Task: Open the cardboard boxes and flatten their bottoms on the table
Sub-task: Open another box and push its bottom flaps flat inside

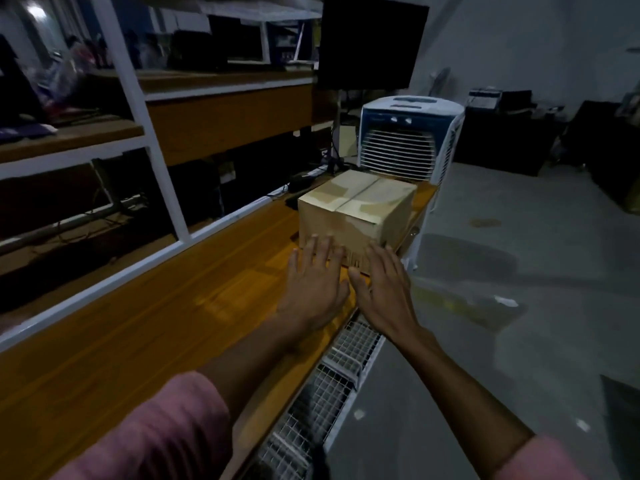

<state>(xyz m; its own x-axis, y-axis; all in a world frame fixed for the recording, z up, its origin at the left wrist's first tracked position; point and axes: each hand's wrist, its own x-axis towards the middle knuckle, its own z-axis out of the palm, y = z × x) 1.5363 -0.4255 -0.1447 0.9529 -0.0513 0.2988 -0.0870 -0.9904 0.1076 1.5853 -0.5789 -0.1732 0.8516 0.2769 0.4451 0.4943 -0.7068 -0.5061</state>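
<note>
The taped cardboard box [358, 209] sits directly ahead; left hand [313, 275] and right hand [384, 289], fingers spread and grasping nothing, apparently touch its near face.

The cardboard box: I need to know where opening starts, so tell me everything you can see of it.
The plain brown cardboard box is closed, its top flaps meeting at a taped centre seam. It stands upright near the far end of the orange wooden table, in front of a white air cooler. A dark printed mark shows low on its near face. The left hand and right hand, fingers spread, reach that near face and appear to touch it.
</note>
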